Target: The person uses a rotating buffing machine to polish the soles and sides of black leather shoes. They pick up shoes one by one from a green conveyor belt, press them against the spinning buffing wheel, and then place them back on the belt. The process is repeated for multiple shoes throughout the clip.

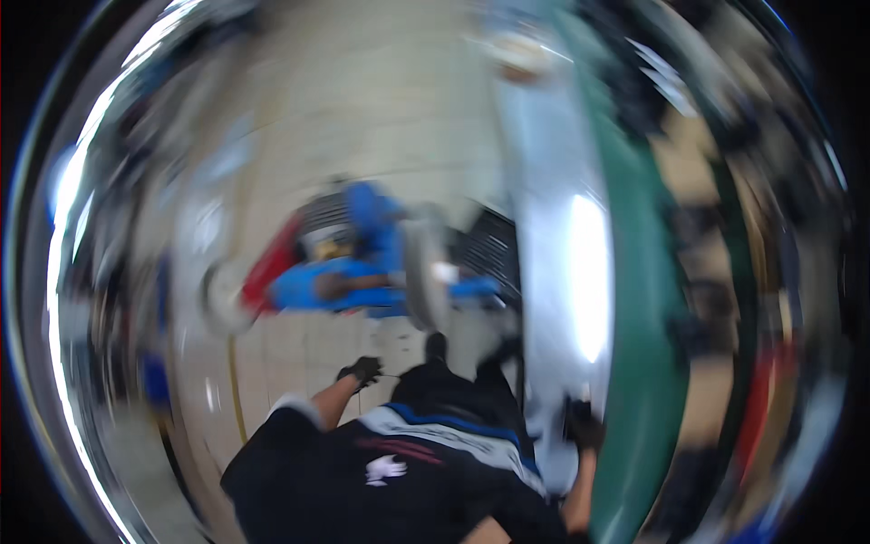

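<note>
The whole picture is smeared by motion. My left hand [364, 370], in a dark glove, hangs over the tiled floor at my left side, nearest to a blue machine [381, 240] with a red part and a large grey wheel [424, 272]. On the other side my right hand [583, 424], also dark-gloved, is at the long shiny metal surface [557, 154]. Whether it touches that surface I cannot tell. Blur hides the fingers of both hands and anything in them.
A black slatted crate or grate [489, 245] is between the machine and the metal surface. Beyond that surface runs a green strip [643, 363], with blurred items farther right. Pale floor tiles [362, 100] stretch ahead, and a yellow line [236, 390] runs along the left.
</note>
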The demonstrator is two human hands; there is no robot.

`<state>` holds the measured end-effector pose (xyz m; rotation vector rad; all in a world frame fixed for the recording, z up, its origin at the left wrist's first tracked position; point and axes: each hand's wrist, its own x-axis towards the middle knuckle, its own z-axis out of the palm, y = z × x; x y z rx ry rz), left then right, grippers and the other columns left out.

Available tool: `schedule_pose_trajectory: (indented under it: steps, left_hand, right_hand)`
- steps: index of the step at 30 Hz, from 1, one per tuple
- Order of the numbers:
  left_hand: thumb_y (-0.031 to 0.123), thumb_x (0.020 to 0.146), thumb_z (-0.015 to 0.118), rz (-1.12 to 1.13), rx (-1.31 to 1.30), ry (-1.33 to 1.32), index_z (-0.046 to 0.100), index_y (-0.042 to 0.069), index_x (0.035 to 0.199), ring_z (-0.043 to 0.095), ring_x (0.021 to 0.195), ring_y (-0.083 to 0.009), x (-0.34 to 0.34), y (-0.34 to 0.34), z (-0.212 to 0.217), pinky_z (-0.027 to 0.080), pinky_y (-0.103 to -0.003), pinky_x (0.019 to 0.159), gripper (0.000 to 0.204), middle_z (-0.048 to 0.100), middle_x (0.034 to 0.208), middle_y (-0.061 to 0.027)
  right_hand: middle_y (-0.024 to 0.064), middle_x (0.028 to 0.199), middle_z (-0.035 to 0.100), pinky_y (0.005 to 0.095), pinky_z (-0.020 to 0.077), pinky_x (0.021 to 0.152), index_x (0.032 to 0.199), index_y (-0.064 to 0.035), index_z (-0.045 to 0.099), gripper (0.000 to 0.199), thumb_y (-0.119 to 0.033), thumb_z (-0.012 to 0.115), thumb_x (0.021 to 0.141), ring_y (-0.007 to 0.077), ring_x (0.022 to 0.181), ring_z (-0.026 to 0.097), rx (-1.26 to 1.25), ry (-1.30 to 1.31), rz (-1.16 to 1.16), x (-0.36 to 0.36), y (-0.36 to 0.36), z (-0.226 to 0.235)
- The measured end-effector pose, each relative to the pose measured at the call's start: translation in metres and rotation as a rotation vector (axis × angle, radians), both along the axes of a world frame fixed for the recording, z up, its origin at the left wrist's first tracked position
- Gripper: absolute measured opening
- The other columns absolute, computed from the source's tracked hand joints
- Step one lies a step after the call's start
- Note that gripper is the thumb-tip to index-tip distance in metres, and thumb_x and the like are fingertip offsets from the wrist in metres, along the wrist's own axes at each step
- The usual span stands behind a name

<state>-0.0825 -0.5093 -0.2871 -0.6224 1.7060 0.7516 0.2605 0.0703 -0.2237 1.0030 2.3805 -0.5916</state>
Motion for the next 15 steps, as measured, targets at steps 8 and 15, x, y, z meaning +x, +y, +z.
schedule_pose_trajectory:
  steps: [8,15]
  left_hand:
    - [0.015,0.090,0.053,-1.083,0.082,0.754,0.065,0.001,0.103,0.069,0.087,-0.0338,0.042,0.164,0.090,0.055,-0.042,0.068,0.022,0.070,0.099,-0.0180]
    - [0.018,0.085,0.056,-1.201,0.160,0.935,0.064,0.003,0.101,0.065,0.097,-0.0357,0.041,0.227,0.140,0.052,-0.047,0.078,0.023,0.066,0.097,-0.0181]
  right_hand:
    - [0.0211,0.143,0.043,0.0522,0.0499,0.094,0.142,-0.0088,0.046,0.054,-0.034,0.045,0.094,0.0400,0.121,0.051,-0.692,0.471,-0.624,-0.095,0.068,0.053]
    - [0.0207,0.139,0.046,0.0498,0.0488,0.096,0.138,-0.0088,0.049,0.053,-0.032,0.049,0.090,0.0390,0.122,0.051,-0.785,0.444,-0.181,-0.170,0.006,0.048]
